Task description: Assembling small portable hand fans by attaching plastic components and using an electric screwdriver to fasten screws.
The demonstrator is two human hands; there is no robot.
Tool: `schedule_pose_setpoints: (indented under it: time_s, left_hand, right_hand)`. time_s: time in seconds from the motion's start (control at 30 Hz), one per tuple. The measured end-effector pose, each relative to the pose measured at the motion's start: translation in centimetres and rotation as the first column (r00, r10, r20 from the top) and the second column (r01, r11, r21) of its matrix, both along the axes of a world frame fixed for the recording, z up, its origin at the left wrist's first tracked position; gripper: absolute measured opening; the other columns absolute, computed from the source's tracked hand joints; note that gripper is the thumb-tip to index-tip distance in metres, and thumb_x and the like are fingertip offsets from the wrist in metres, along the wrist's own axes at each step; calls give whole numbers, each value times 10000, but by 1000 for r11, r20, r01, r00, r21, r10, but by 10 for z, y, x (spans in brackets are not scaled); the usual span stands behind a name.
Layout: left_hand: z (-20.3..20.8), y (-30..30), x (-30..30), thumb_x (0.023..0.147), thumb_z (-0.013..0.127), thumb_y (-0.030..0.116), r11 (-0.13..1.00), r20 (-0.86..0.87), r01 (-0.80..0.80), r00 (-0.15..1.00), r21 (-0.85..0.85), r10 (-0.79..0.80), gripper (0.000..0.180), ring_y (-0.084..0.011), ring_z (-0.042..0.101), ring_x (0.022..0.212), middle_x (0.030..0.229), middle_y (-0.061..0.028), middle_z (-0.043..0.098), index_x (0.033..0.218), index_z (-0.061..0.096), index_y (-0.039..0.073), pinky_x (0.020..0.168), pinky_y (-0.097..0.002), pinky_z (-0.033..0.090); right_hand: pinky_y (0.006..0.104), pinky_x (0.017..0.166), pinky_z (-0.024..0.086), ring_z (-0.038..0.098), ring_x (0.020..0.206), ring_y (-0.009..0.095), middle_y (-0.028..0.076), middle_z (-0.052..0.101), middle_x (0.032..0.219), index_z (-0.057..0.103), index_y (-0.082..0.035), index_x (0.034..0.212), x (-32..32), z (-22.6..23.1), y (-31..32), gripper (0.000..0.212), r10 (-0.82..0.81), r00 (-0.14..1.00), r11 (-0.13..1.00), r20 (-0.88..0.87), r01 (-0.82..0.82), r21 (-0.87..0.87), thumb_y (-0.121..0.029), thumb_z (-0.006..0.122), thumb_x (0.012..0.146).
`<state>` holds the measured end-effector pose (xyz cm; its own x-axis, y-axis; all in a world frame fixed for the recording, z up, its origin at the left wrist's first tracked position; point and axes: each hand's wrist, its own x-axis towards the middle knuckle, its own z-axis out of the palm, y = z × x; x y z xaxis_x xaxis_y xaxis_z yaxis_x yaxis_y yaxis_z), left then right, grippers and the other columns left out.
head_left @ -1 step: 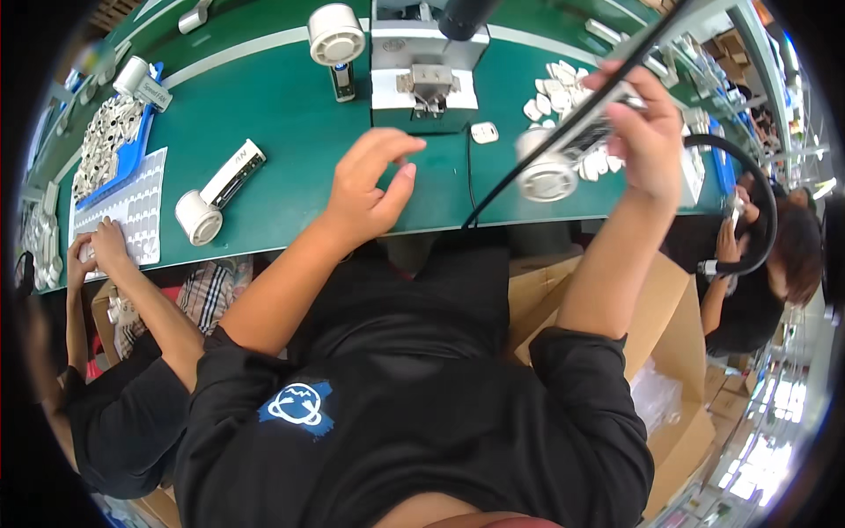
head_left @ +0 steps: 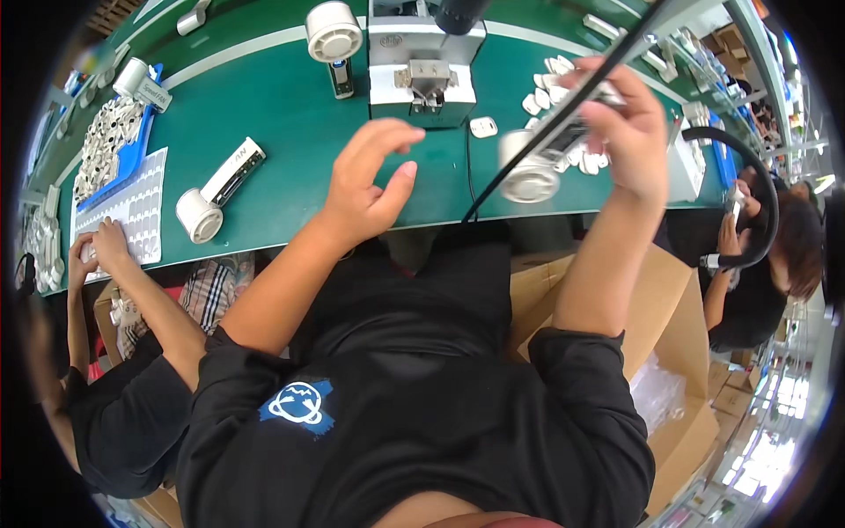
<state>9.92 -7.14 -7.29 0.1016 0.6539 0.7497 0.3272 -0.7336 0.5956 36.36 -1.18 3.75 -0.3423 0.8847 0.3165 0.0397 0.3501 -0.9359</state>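
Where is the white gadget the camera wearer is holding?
Right of centre in the head view: the right hand holds the white gadget above the green table, near white pieces.

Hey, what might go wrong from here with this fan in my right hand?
The cord crosses in front of the fan and your right hand; it might snag, though contact is unclear. Lowering the fan could scatter the white pieces near it. The other fan lies near the table's front edge, so a bump might knock it off.

Assembly workshop; long green workbench (head_left: 282,114), blue parts tray (head_left: 135,160)
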Motion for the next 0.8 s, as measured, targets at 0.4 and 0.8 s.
schedule_pose_setpoints:
  time_s: [0.4,0.8]
  left_hand:
    - [12,-9,22,731,637,40,890,-28,-126,992,-439,126,676,-303,603,896,1060,-168,571,1325,314,62,769,-348,484]
    - [3,-17,11,761,609,-78,881,386,220,921,-419,-46,501,-117,541,860,926,-44,534,1202,435,83,723,-255,474]
  right_hand:
    - [216,567,468,600,706,121,102,598,1084,522,-18,1210,-75,-54,-15,360,393,879,906,-269,-420,-51,-151,563,878]
    - [348,741,471,582,830,301,148,603,923,633,14,941,-14,-132,34,180,-184,781,939,597,-41,343,-95,618,798]
